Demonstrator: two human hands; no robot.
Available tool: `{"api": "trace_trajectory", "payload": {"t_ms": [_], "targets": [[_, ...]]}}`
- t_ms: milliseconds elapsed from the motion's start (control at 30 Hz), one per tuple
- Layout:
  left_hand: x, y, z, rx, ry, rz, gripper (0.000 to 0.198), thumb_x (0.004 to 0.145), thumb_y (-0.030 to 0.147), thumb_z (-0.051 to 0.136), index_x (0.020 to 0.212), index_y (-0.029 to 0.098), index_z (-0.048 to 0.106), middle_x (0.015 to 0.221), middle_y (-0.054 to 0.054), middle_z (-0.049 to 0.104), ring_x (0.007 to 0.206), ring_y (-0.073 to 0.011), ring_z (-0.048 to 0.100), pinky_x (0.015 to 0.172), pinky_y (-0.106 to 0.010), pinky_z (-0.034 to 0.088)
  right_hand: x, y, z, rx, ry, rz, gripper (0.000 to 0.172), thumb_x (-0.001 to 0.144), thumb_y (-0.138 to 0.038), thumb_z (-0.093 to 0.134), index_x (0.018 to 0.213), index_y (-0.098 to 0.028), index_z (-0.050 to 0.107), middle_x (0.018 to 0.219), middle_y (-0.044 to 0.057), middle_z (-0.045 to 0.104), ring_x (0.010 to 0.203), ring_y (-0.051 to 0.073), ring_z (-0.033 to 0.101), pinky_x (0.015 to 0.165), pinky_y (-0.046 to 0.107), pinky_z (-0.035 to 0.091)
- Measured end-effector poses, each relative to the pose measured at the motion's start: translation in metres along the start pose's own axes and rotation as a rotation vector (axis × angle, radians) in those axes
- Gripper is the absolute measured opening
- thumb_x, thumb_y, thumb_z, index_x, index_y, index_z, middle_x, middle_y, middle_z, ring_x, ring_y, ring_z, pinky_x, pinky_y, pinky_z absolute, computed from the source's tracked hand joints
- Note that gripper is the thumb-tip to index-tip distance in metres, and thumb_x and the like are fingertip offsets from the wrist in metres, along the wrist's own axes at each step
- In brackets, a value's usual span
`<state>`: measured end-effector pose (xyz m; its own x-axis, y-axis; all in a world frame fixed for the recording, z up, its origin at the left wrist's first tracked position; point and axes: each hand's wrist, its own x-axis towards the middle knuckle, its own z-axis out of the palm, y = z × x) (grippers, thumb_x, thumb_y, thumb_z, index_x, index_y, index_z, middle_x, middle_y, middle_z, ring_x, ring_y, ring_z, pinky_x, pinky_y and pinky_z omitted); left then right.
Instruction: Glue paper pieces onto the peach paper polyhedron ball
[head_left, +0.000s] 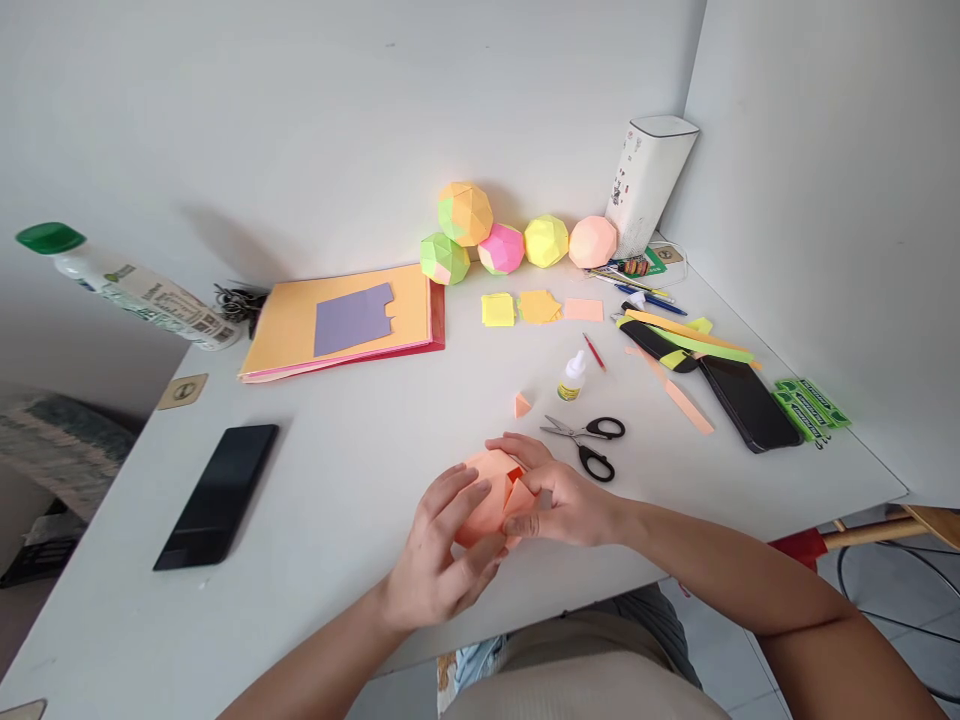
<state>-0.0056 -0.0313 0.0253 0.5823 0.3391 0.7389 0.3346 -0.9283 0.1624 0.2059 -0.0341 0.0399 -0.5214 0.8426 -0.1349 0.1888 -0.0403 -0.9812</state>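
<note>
Between my hands, just above the table's front edge, is a peach paper ball (486,497) made of flat facets, with a small gap on its upper right side. My left hand (448,545) wraps around its left and lower side, fingers curled over the paper. On the right, my right hand (559,500) grips the ball by the gap, thumb and fingers at a raised paper flap (519,497). Past my hands lie a small folded peach piece (523,404), black-handled scissors (581,438) with parted blades, and a white glue bottle (571,377) standing upright.
Several finished paper balls (501,248) line the wall. Sticky-note stacks (538,306) and a red pen cap (593,350) lie in front. Coloured sheets (345,315) and a dark phone (217,497) are left; another phone (750,402) and paper strips (690,335) are right. A tall bottle (150,295) leans far left.
</note>
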Motion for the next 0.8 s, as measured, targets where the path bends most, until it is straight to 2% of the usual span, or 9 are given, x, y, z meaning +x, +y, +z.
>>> {"api": "trace_trajectory", "payload": {"t_ms": [267,533,633,733,800], "targets": [[-0.0003,0.0012,0.0003,-0.015,-0.002,0.004,0.012,0.084,0.008,0.050,0.089,0.016,0.057,0.143,-0.014,0.038,0.129,-0.0359,0.043,0.091,-0.057,0.053,0.0009,0.0005,-0.0020,0.069,-0.044,0.023,0.035,0.074,-0.056,0.075,0.072,-0.021,0.074,0.154,0.000,0.032,0.149,0.028,0.010,0.120,0.049,0.019],[-0.0037,-0.0003,0.0006,-0.038,-0.028,-0.016,0.010,0.086,0.012,0.050,0.090,0.018,0.057,0.145,-0.014,0.037,0.128,-0.0356,0.044,0.092,-0.058,0.052,0.0022,-0.0009,-0.0039,0.094,-0.081,0.048,0.034,0.073,-0.055,0.075,0.076,-0.021,0.074,0.154,0.001,0.031,0.147,0.027,0.016,0.120,0.048,0.021],[-0.0048,-0.0013,0.0004,-0.046,-0.040,-0.028,0.009,0.088,0.014,0.048,0.092,0.018,0.056,0.142,-0.015,0.038,0.128,-0.0363,0.044,0.092,-0.057,0.051,0.0021,-0.0012,-0.0047,0.112,-0.097,0.058,0.035,0.068,-0.055,0.079,0.078,-0.022,0.074,0.154,0.000,0.029,0.147,0.028,0.014,0.120,0.047,0.023],[-0.0059,-0.0022,0.0012,-0.045,-0.044,-0.043,0.013,0.093,0.018,0.044,0.099,0.017,0.055,0.140,-0.017,0.039,0.129,-0.0365,0.042,0.094,-0.055,0.050,0.0015,-0.0018,-0.0060,0.095,-0.112,0.064,0.041,0.060,-0.052,0.085,0.086,-0.022,0.074,0.155,0.001,0.026,0.148,0.028,0.013,0.119,0.046,0.024],[-0.0065,-0.0032,0.0025,-0.051,-0.046,-0.061,0.020,0.095,0.021,0.043,0.112,0.016,0.052,0.139,-0.020,0.039,0.130,-0.0370,0.042,0.094,-0.056,0.049,0.0009,-0.0026,-0.0070,0.066,-0.122,0.074,0.044,0.059,-0.051,0.086,0.089,-0.022,0.073,0.156,0.002,0.023,0.148,0.028,0.012,0.119,0.046,0.024]]}}
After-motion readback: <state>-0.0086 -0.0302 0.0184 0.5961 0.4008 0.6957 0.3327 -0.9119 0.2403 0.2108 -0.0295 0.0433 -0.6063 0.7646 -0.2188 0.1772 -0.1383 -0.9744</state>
